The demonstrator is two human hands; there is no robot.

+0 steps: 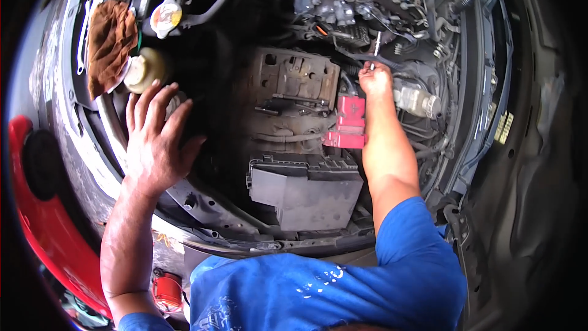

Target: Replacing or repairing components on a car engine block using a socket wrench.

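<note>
My right hand (376,79) reaches deep into a car's engine bay, its fingers closed round a slim, shiny metal rod-like tool (377,43). The tool points away from me beside hoses and wiring; its exact kind is too small to make out. Close to my right forearm is a red plastic cover (350,122) over cables. At the left, my left hand (156,138) is spread, fingers apart, at the edge of the bay. Its fingertips lie just below a yellowish plastic reservoir (146,70); whether they touch anything is unclear.
A brown cloth (110,43) and a wrench (82,43) lie along the left body edge. Mid-bay is a dusty metal tray (294,76), with a black fuse box (312,196) nearer me. Engine parts (349,3) crowd the far side. A red car body (55,227) stands at far left.
</note>
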